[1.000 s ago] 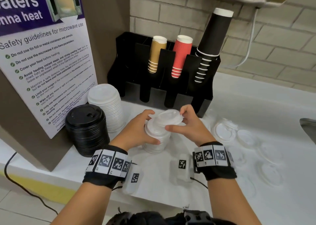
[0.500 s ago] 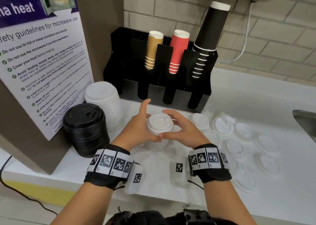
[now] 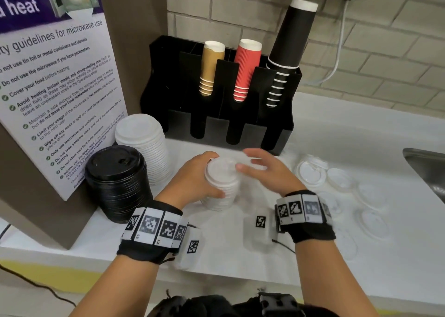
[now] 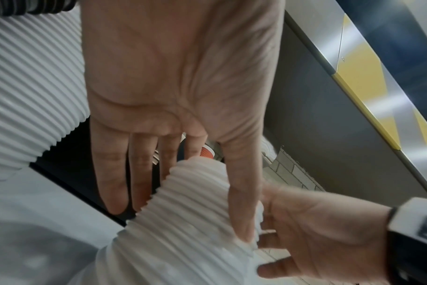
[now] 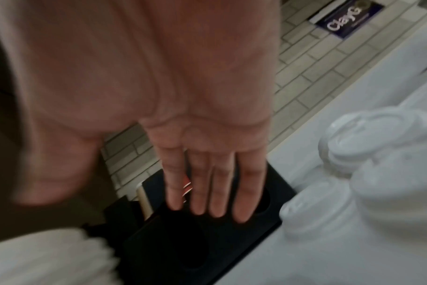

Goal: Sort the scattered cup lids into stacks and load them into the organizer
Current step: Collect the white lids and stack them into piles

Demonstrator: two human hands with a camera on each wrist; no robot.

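Three lid stacks stand on the white tabletop [image 3: 361, 133]: one of black plastic lids [image 3: 118, 184], two of white plastic lids [image 3: 142, 146] [image 3: 220, 186]. Three paper-cup stacks [image 3: 248, 69] fill one black organizer [image 3: 168, 81].

The right hand [image 5: 183, 115] is motion-blurred — its thumb is a smear. The poster [image 3: 48, 76] and the sink [image 3: 426, 170] are cut off by the edges; the left hand [image 3: 195, 182] hides the small stack's [image 3: 221, 186] left side.

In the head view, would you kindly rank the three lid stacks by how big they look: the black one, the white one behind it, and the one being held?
1-2. black lid stack and white lid stack: too alike; black sits nearer the camera.
3. held lid stack, gripped by the left hand.
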